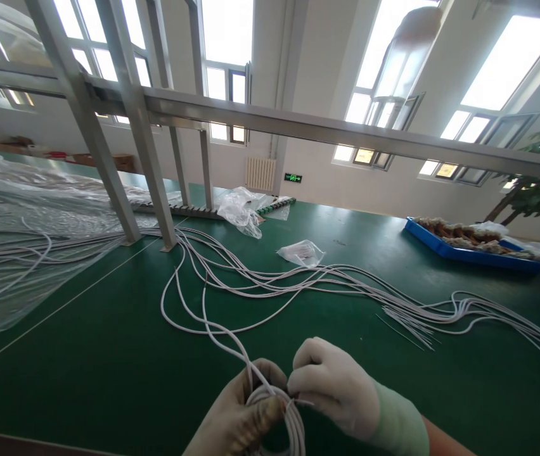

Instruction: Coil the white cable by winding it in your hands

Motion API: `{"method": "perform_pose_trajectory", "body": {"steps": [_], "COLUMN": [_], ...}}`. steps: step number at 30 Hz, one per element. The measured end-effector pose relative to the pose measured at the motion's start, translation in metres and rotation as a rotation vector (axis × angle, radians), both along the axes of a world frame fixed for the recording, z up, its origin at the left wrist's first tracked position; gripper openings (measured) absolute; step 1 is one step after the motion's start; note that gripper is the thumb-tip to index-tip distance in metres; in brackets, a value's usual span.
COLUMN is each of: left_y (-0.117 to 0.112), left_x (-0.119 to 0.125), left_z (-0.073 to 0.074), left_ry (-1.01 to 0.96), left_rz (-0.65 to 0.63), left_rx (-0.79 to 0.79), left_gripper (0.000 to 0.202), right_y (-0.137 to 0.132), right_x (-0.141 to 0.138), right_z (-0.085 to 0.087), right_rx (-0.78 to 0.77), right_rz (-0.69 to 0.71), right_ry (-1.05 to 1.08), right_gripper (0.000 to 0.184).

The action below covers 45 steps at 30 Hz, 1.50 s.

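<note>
Both my hands wear light gloves at the bottom middle of the view. My left hand (239,415) is closed around a small coil of white cable (289,421). My right hand (329,383) pinches the same coil from the right side, fingers pressed together. The free run of the white cable (213,332) leads up and away from the coil, loops across the green table (108,361) and joins a long bundle of white cables (327,278) lying across the middle.
A metal frame (141,139) stands on the table at the back left beside clear plastic sheeting (18,221). Small plastic bags (301,252) lie mid-table. A blue tray (469,253) with parts sits at the far right, a potted plant behind it.
</note>
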<state>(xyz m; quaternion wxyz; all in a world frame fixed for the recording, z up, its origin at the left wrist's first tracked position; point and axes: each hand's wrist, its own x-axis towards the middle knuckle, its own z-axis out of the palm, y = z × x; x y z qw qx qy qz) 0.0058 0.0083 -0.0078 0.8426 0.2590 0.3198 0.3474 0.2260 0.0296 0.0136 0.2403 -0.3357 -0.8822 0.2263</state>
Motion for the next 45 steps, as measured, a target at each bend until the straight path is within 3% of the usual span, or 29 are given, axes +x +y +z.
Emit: {"method": "perform_pose_trajectory", "body": {"steps": [5,9,11,16,19,21,23,26,30,33,35,37,39,42,43,45], "left_y": [-0.002,-0.001,-0.001,-0.004,-0.003,-0.001,0.001,0.002,0.001,-0.001,-0.002,-0.003,-0.004,-0.003,-0.002,0.0], "left_x": [0.0,0.002,0.003,0.005,0.004,0.002,0.0,-0.002,-0.001,-0.001,-0.001,-0.001,0.0,0.001,0.001,0.001], "left_z": [0.016,0.015,0.013,0.01,0.006,0.001,-0.002,-0.001,0.002,0.004,0.006,0.009,0.009,0.003,0.0,-0.005], "left_ry": [0.041,-0.026,0.015,0.475,0.437,0.278,0.188,0.107,0.077,0.115,0.186,0.383,0.587,0.529,0.452,0.318], "left_rz": [-0.017,0.015,-0.004,-0.077,-0.057,-0.035,-0.031,-0.031,-0.009,-0.023,-0.054,-0.103,-0.151,-0.111,-0.075,-0.025], "left_rx": [-0.013,-0.037,0.016,0.367,0.317,0.218,0.168,0.131,0.118,0.146,0.239,0.416,0.554,0.444,0.368,0.246], "left_gripper": [0.056,0.054,0.057,0.058,0.061,0.062,0.058,0.054,0.054,0.061,0.06,0.047,0.03,0.04,0.05,0.066], "right_y": [0.007,0.003,-0.001,0.0,0.002,0.001,0.0,0.002,0.005,0.001,0.0,0.003,0.006,0.006,0.005,0.002], "right_x": [-0.001,0.0,-0.004,-0.02,-0.017,-0.009,0.0,0.008,0.004,-0.002,-0.007,-0.012,-0.014,-0.013,-0.011,-0.005], "right_z": [0.007,0.017,0.02,0.013,0.01,0.01,0.008,0.001,-0.001,0.006,0.01,0.009,0.005,0.0,0.0,-0.001], "right_rx": [0.206,0.163,-0.004,-0.799,-0.943,-0.901,-0.654,-0.204,0.013,-0.121,-0.447,-0.789,-0.998,-1.091,-1.048,-0.772], "right_rz": [0.134,0.172,0.099,-0.308,-0.288,-0.223,-0.15,-0.031,0.081,0.057,-0.009,-0.106,-0.188,-0.236,-0.244,-0.231], "right_ry": [-0.155,-0.187,-0.116,-0.025,0.002,0.146,0.242,0.117,0.0,0.059,0.144,0.152,0.091,0.093,0.13,0.181], "right_gripper": [0.014,0.005,0.01,0.023,0.019,0.019,0.022,0.018,0.018,0.017,0.016,0.017,0.016,0.014,0.014,0.016]}}
